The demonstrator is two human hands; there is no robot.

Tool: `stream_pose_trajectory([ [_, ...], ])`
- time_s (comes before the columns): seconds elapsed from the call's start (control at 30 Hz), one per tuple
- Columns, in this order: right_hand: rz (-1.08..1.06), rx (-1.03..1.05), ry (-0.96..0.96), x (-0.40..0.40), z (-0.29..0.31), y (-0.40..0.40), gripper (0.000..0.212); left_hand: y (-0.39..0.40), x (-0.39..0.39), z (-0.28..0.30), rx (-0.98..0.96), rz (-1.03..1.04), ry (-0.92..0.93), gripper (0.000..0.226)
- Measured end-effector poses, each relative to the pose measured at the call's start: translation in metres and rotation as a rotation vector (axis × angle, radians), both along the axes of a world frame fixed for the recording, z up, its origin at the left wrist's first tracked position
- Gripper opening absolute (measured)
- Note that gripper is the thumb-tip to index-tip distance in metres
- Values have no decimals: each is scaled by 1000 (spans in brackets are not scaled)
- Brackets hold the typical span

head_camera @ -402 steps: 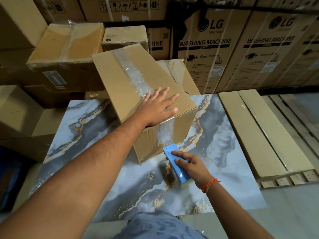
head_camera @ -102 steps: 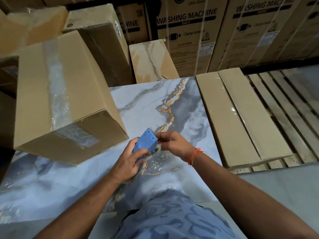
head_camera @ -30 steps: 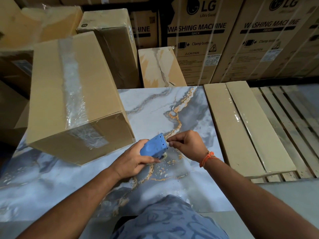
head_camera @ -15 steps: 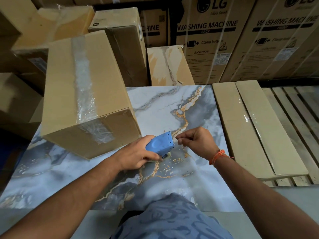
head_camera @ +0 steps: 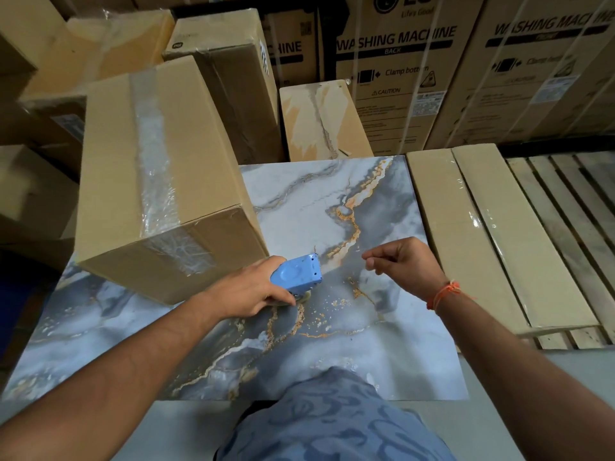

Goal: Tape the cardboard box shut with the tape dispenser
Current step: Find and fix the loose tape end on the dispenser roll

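Observation:
A brown cardboard box [head_camera: 186,168] lies on the left part of a marble-patterned slab [head_camera: 332,354], with clear tape running along its top and down its near end. My left hand [head_camera: 253,291] grips the blue tape dispenser [head_camera: 298,277] just right of the box's near corner. My right hand [head_camera: 404,266] hovers a short way to the right of the dispenser with thumb and forefinger pinched; a clear strip of tape may stretch between them, but I cannot make it out.
Stacked cartons [head_camera: 229,78] and large washing-machine boxes [head_camera: 399,68] wall off the back. Two long flat wrapped packs [head_camera: 482,234] lie on a wooden pallet [head_camera: 572,207] to the right. More boxes [head_camera: 30,201] crowd the left side.
My right hand has drawn away from the dispenser toward the right, widening the gap. The left hand still holds the dispenser. The view has shifted slightly.

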State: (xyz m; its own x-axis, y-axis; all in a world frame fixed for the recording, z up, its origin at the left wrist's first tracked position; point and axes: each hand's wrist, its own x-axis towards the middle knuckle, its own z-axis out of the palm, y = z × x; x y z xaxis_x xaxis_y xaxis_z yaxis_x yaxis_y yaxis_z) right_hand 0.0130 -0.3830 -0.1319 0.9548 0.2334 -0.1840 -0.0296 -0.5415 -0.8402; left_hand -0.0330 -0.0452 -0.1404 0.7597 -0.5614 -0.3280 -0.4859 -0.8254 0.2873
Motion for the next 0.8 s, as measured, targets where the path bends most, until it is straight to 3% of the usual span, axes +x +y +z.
stream_pose_trajectory([
  [0.8,-41,94,90,-11,-19,-29,12,-23,-3,17,133,-74,25,34],
])
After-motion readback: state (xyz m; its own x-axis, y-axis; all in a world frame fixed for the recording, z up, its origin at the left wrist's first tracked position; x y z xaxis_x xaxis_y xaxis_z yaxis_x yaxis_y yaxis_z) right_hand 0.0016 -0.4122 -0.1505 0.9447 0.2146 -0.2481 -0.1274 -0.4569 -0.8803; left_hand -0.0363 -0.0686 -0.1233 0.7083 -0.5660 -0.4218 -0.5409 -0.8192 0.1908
